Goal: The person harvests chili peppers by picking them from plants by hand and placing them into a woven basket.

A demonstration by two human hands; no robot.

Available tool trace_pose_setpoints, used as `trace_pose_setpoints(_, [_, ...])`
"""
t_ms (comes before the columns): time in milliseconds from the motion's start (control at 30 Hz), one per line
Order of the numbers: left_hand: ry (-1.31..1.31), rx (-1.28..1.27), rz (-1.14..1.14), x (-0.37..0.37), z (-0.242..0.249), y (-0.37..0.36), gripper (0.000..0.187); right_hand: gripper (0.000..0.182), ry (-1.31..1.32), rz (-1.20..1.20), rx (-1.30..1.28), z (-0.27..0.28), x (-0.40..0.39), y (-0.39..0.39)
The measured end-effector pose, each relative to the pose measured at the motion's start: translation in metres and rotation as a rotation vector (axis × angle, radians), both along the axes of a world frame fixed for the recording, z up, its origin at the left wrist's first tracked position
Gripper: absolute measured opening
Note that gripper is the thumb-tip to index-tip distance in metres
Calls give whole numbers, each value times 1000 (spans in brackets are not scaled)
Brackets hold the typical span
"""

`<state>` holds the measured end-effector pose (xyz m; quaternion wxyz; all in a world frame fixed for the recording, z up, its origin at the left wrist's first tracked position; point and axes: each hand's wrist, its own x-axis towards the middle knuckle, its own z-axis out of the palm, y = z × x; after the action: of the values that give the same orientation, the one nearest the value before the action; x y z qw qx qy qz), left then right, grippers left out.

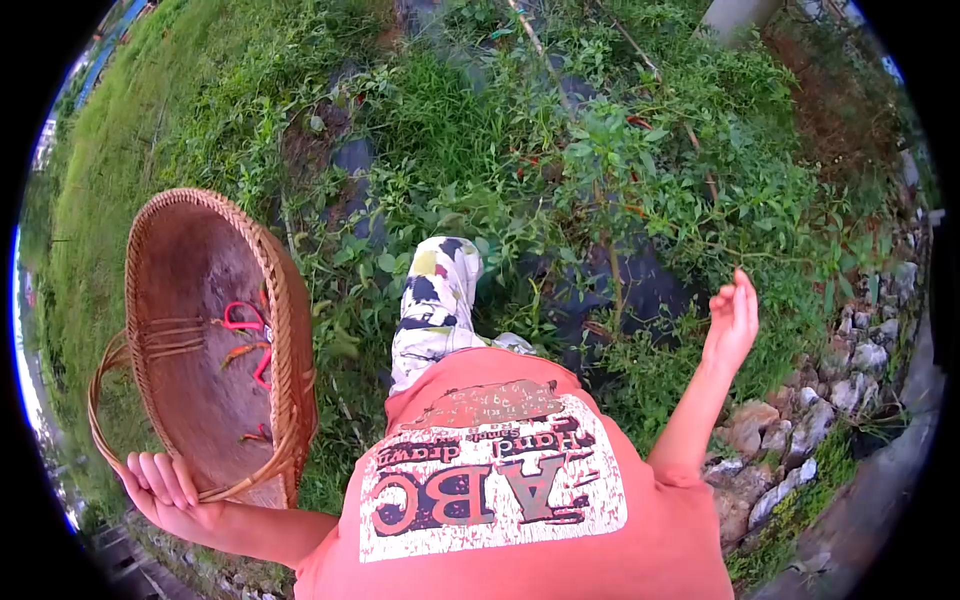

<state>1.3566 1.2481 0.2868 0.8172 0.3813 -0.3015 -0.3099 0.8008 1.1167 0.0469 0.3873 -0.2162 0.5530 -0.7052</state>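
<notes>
"Standing on what sort of ground?"

"Outdoors, in a weedy garden bed: pepper plants (690, 180) fill the middle and far right, a few red fruits (637, 122) showing among the leaves, with black plastic sheeting (645, 285) visible between the stems."

"And around it?"

"A grassy slope (100, 230) runs along the left. Rough stones (800, 425) line the near right, a strip of brown soil (830, 110) lies farther off, and a pale post (735, 15) stands at the far right. Thin sticks (535, 35) lean among the greenery."

"Where's the wicker basket (198, 198)?"

"At the left, beside the person's coral shirt (665, 545), its wide mouth in full view. The left hand (170, 490) has its fingers curled round the handle (97, 385) at the near end."

"What's inside?"

"A few red and orange chilli peppers (241, 351) and what look like red-handled scissors (262, 372), all toward the basket's right wall."

"The other hand?"

"The right hand (737, 315) hovers at the right, near the plants, fingers loosely bent and parted; I see nothing in its grasp."
</notes>
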Motion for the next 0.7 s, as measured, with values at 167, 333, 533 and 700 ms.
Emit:
trace_pose_setpoints(167, [14,-75,-70,5,-6,11,30,21,281,282,-6,13,13,56])
trace_pose_setpoints(333, [-51,-61,-55,-14,-11,0,29,25,395,1122,12,80,59,61])
trace_pose_setpoints(533, [-74,-58,-159,3,-29,17,27,22,593,1413,-165,32,169,13])
trace_pose_setpoints(700, [2,12,-176,47,-19,67,27,31,8,1203,365,-131,282,6])
